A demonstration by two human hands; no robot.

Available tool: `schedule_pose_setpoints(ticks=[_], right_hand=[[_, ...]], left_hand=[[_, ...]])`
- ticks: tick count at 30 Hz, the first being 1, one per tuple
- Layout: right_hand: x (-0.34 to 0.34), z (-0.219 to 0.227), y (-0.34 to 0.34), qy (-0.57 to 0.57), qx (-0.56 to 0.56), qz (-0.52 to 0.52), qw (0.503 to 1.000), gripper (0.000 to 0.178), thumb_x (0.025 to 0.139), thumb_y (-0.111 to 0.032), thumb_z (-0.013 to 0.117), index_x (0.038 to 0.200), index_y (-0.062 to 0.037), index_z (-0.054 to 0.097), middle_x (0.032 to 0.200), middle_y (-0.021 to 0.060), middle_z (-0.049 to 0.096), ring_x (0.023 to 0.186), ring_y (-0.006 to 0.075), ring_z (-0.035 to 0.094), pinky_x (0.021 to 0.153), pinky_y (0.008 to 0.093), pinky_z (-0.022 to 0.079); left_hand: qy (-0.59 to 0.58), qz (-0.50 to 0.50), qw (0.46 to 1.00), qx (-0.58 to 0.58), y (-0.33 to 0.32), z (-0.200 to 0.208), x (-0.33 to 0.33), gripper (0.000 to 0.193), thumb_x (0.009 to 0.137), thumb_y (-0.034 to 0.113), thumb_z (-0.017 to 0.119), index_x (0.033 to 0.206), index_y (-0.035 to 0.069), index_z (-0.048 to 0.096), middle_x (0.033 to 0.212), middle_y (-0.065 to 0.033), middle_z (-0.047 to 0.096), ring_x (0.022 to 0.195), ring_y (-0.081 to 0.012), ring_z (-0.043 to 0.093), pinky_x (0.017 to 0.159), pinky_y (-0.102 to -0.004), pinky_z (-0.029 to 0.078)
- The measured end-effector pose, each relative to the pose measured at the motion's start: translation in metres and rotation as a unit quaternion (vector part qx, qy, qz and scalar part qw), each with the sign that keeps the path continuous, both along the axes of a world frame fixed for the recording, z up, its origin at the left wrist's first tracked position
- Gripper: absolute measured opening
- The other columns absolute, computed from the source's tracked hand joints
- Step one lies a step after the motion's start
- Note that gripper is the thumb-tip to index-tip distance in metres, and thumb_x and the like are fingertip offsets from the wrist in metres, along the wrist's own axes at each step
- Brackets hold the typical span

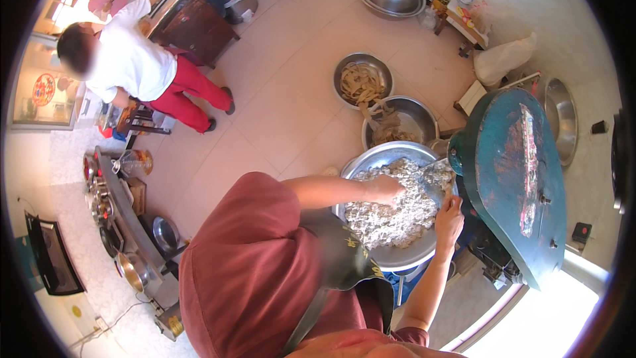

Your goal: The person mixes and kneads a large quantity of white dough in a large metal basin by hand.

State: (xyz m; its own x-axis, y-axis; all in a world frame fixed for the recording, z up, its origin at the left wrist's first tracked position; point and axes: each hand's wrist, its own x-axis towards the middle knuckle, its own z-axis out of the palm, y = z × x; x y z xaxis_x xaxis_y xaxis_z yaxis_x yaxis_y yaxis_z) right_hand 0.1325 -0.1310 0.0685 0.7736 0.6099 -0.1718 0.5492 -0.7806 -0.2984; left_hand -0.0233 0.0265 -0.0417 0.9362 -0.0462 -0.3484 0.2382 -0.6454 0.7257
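Both hands at a wide bowl of floury white mix

Call the middle of the metal bowl [411,255] the centre of the clock, with twelve towards the top of the view. The bowl sits right in front of the person in the dark red shirt [245,258] and dark apron [341,252], and a crumbly, floury white mix [391,222] covers most of its inside.

The left hand [384,189] reaches in from nine o'clock, its fingers bunched and tips down in the mix; I can't tell whether they have hold of any. The right hand [450,217] is at three o'clock by the rim, fingers bent. From here I can't tell how tightly they close, or whether they hold the rim or the shiny, see-through-looking piece [434,178] at two o'clock.

A big teal machine [493,159] looms just beside the bowl, between two and three, its short spout [456,152] turned towards the rim. At twelve, just past the bowl, is a metal basin [424,119]; another basin [386,69] beyond it holds tan strips [360,84]. Well away at ten, someone in a white shirt [140,53] and red trousers stands side-on; at nine, pans [132,272] line a low surface [136,242].
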Motion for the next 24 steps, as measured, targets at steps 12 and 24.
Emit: schedule_pose_setpoints(ticks=[12, 24], right_hand=[[-0.027, -0.027, 0.004, 0.079, 0.064, -0.014, 0.995, 0.021, 0.098, -0.023, 0.050, 0.117, -0.0143, 0.046, 0.069, 0.0252, 0.064, 0.068, 0.0487, 0.063, 0.060, 0.0608, 0.048], [-0.010, -0.052, 0.029, 0.042, 0.032, -0.019, 0.998, 0.030, 0.099, -0.025, 0.044, 0.125, -0.0104, 0.044, 0.078, 0.0282, 0.067, 0.073, 0.0483, 0.065, 0.064, 0.0591, 0.051]], left_hand=[[-0.059, -0.022, 0.995, 0.081, -0.019, -0.021, -0.001, 0.031, 0.086, 0.023, 0.068, 0.115, 0.012, 0.066, 0.096, -0.0156, 0.069, 0.079, -0.0319, 0.069, 0.072, -0.0462, 0.054], [-0.087, -0.039, 0.990, 0.105, -0.037, -0.009, 0.002, 0.027, 0.088, 0.026, 0.067, 0.109, 0.011, 0.064, 0.104, -0.0173, 0.066, 0.080, -0.0344, 0.068, 0.069, -0.0455, 0.055]])
